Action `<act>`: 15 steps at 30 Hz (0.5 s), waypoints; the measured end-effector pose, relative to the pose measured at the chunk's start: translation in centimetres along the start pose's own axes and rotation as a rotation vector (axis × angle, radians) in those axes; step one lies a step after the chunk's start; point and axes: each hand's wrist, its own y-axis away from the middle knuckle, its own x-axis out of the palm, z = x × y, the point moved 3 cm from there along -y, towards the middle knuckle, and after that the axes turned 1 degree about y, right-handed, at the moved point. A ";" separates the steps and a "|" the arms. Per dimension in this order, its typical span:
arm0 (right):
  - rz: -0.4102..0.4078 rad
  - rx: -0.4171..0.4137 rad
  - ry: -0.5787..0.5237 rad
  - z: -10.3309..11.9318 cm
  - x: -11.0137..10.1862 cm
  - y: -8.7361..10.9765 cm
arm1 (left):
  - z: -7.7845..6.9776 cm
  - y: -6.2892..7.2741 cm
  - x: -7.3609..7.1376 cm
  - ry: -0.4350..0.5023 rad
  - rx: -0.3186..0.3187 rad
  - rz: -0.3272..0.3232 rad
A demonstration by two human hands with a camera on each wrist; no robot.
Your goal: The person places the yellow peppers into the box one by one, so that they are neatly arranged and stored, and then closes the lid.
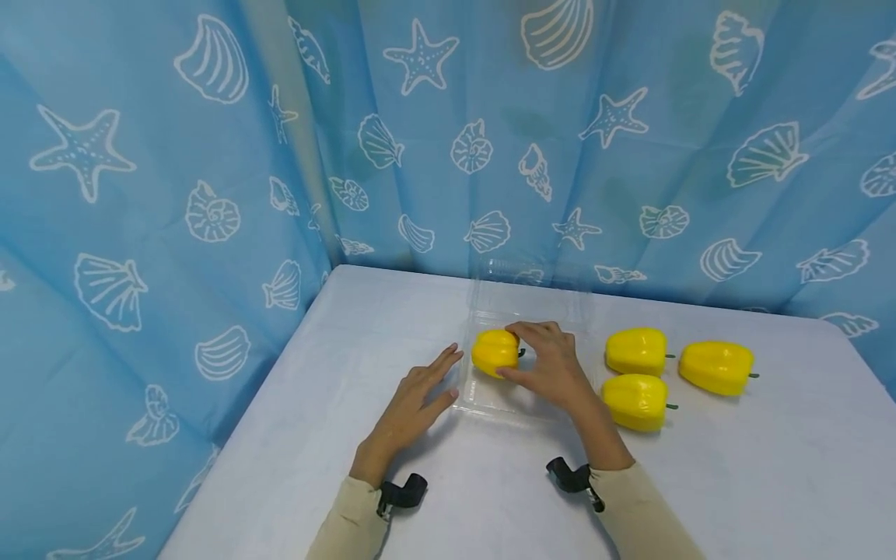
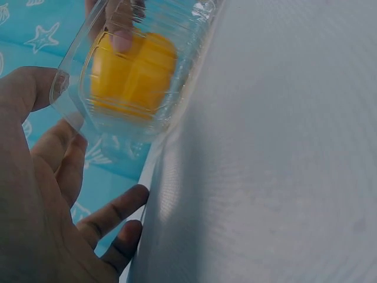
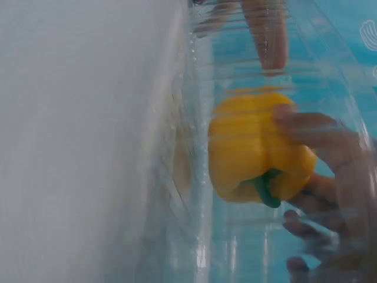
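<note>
Though partly behind right-hand fingers, a plump, lobed yellow pepper, green-stemmed.

Yellow pepper in right grip, left grip at clear container

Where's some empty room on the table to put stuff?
The white tabletop is bare between the blue seashell-print curtain and left hand, and right of the three shiny yellow bell peppers. It's crowded at the clear plastic box, where the right hand grips a fourth pepper.
</note>
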 end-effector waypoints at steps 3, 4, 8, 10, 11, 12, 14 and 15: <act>0.007 -0.007 0.016 0.0 0.3 -0.1 | -0.1 0.0 0.0 0.009 -0.006 0.002; 0.013 0.000 0.023 0.0 0.4 -0.1 | -0.2 0.0 0.0 0.011 -0.007 0.004; 0.024 0.038 0.032 -0.3 0.5 0.0 | -0.3 -0.2 0.2 0.000 0.001 0.019; 0.035 0.050 0.020 -0.4 0.5 0.0 | -0.3 -0.2 0.3 -0.005 0.002 0.018; 0.044 0.053 0.008 -0.4 0.5 0.0 | -0.3 -0.2 0.3 -0.002 0.004 0.013; 0.054 0.053 -0.001 -0.4 0.5 0.0 | -0.3 -0.2 0.2 0.001 0.003 0.009; 0.073 0.052 -0.013 -0.4 0.6 -0.1 | -0.3 -0.1 0.2 0.003 -0.002 0.002; 0.080 0.053 -0.017 -0.4 0.6 -0.1 | -0.2 -0.1 0.2 0.005 -0.004 0.000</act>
